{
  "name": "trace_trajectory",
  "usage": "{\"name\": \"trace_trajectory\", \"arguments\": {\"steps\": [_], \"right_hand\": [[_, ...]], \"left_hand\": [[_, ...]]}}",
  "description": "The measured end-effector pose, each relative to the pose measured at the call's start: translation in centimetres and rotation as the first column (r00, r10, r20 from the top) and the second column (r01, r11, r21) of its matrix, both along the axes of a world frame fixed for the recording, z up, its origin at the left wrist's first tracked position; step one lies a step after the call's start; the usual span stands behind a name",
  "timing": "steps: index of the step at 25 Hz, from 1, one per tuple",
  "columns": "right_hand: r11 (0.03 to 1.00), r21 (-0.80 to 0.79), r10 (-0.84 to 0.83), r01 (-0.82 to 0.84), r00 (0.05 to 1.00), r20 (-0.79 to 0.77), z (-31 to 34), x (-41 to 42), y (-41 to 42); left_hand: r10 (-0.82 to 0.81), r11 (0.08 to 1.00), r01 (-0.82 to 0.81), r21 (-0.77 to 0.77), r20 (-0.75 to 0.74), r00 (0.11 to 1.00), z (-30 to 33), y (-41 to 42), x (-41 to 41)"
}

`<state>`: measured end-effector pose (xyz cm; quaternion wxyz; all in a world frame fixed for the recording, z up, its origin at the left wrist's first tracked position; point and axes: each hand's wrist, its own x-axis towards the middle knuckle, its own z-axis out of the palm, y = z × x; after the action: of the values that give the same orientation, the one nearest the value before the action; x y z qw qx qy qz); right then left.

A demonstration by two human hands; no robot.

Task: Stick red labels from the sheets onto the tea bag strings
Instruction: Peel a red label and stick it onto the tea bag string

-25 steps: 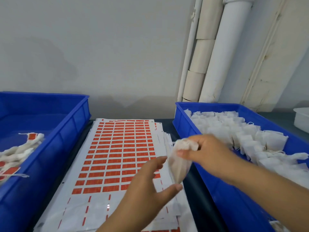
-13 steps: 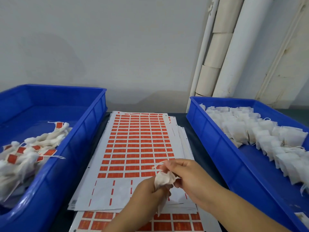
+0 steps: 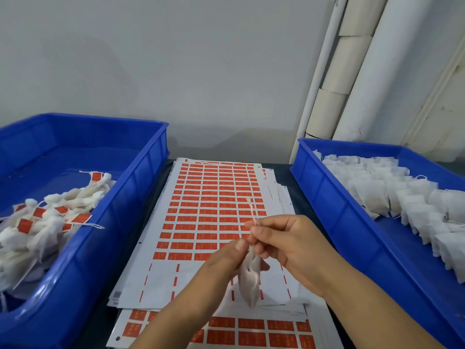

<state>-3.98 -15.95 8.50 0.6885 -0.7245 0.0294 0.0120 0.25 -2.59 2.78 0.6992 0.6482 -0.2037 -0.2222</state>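
A white tea bag (image 3: 249, 280) hangs over the label sheets, and my left hand (image 3: 224, 263) pinches it near its top. My right hand (image 3: 284, 245) pinches the bag's thin string (image 3: 252, 212), which sticks up and away from the fingertips. Below both hands lies the top sheet of red labels (image 3: 214, 205); its nearest rows are peeled bare. Another sheet (image 3: 251, 333) shows under it at the front.
On the left, a blue tray (image 3: 141, 177) holds tea bags with red labels on their strings. A second blue tray (image 3: 334, 212) on the right holds several unlabelled white bags. White pipes (image 3: 362, 71) run up the wall at the back right.
The hands carried the tea bag from the right tray to above the sheets. My right hand has drawn the string up out of the bag, which now hangs straight down.
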Motion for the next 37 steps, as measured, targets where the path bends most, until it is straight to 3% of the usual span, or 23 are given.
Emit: {"name": "trace_trajectory", "arguments": {"steps": [5,13,17,19,21,25,27,29,32,34,37], "right_hand": [[0.987,-0.161,-0.005,0.018,0.996,0.084,0.7,-0.1,0.3],[0.985,-0.16,-0.036,0.061,0.987,0.158,2.1,0.6,0.4],[0.994,-0.053,-0.089,0.092,0.994,0.059,-0.4,0.8,0.6],[0.992,0.079,-0.095,0.097,0.995,-0.02,-1.5,1.0,0.4],[0.988,0.155,0.007,0.005,0.997,-0.074,-2.5,0.7,0.1],[0.957,-0.133,0.224,-0.26,0.946,-0.233,-4.5,-0.7,0.7],[0.943,-0.273,0.124,-0.191,0.961,-0.246,-5.2,-0.7,1.4],[0.951,-0.296,0.003,-0.085,0.964,-0.264,-5.2,-0.7,1.9],[0.987,-0.134,0.037,-0.085,0.943,-0.329,-5.0,-1.0,1.8],[0.99,0.094,0.13,-0.104,0.932,-0.338,-4.8,-1.2,1.2],[0.839,0.543,0.205,-0.036,0.945,-0.255,-4.5,-1.4,0.5]], "left_hand": [[0.23,0.973,-0.23,-0.019,0.151,0.961,0.5,1.5,-1.3],[0.1,0.967,-0.145,0.209,0.212,0.972,0.5,1.6,-2.0],[0.024,0.92,-0.152,0.361,0.336,0.942,0.4,1.8,-2.0],[0.086,0.93,-0.174,0.325,0.267,0.96,0.5,1.6,-2.0],[0.185,0.948,-0.218,0.233,0.154,0.971,0.5,1.5,-2.0],[0.344,0.934,-0.345,0.092,0.027,0.938,0.7,1.4,-1.6],[0.398,0.915,-0.398,0.068,0.009,0.917,0.8,1.1,-1.6],[0.463,0.884,-0.463,0.069,0.009,0.886,0.8,0.9,-1.5],[0.552,0.831,-0.556,0.019,-0.154,0.819,1.1,1.4,-0.9],[0.54,0.816,-0.576,-0.039,-0.305,0.785,1.1,2.0,-0.3],[0.525,0.81,-0.585,-0.039,-0.398,0.753,0.3,2.5,0.0]]}}
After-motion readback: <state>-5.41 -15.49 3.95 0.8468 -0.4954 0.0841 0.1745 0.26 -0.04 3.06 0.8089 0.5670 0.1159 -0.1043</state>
